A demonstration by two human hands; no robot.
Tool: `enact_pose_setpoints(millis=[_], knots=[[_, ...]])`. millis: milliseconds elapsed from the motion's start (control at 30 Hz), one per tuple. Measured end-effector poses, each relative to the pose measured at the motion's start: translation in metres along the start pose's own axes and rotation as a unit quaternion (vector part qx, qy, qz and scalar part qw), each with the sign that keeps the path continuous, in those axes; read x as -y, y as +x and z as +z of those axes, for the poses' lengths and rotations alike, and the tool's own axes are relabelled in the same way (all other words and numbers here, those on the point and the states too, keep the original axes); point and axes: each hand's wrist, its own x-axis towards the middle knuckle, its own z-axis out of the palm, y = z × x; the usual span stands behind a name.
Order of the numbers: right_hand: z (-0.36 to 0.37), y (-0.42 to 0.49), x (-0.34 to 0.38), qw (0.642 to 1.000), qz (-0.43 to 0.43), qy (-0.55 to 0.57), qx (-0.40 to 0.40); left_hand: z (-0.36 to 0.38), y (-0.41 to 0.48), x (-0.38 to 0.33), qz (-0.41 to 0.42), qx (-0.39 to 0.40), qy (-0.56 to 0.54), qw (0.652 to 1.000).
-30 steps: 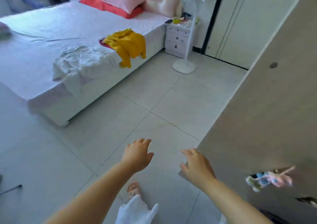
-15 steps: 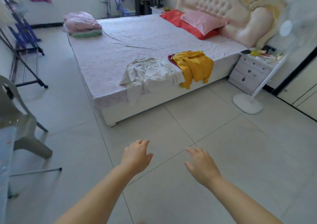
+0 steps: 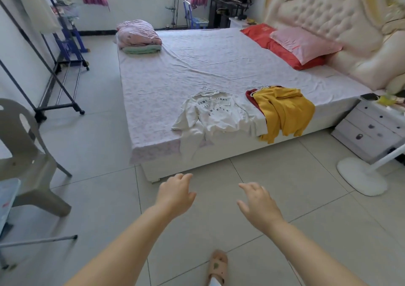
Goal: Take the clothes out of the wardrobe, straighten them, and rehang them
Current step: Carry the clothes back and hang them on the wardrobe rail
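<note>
One bed is filling the middle of the room, with the tiled floor lying between it and the person. One dark clothes rack is standing along the left wall, and one grey plastic chair is sitting in front of it. One white nightstand is standing at the bed's right, with one round fan base resting on the floor just beside it.

Two pillows are lying at the headboard, a pink pillow resting on a red pillow. One pink quilt is sitting on a folded green blanket at the bed's far left corner.

Three garments are lying near the bed's closest edge. A white shirt with printed letters is spreading flat, one sleeve drooping over the side, and a hanger hook is showing at its collar. Just to its right, a yellow top is draping over the edge, covering most of a dark red garment.

Two bare hands are reaching forward over the floor, well apart from the clothes. The left hand and the right hand are both hanging loose, fingers spread and lightly bent, grasping nothing and touching nothing. One pink slipper is showing below them.
</note>
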Motion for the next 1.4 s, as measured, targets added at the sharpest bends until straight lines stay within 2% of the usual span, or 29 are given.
enact_pose_setpoints(millis=[400, 733, 1033, 1200, 1400], knots=[[-0.062, 0.260, -0.032, 0.998, -0.049, -0.003, 0.043, -0.065, 0.221, -0.013, -0.060, -0.008, -0.010, 0.998], [-0.081, 0.480, -0.028, 0.998, -0.021, -0.012, 0.064, -0.105, 0.438, 0.025, -0.048, 0.006, -0.040, 0.998], [-0.113, 0.637, -0.025, 0.998, -0.011, 0.002, 0.065, -0.157, 0.597, 0.043, -0.038, 0.020, -0.035, 0.998], [-0.119, 0.732, -0.036, 0.996, -0.037, -0.002, 0.083, -0.163, 0.678, 0.047, -0.060, 0.016, -0.033, 0.997], [-0.095, 0.872, -0.067, 0.987, -0.077, -0.017, 0.139, -0.140, 0.785, 0.050, -0.132, 0.023, -0.067, 0.989]])
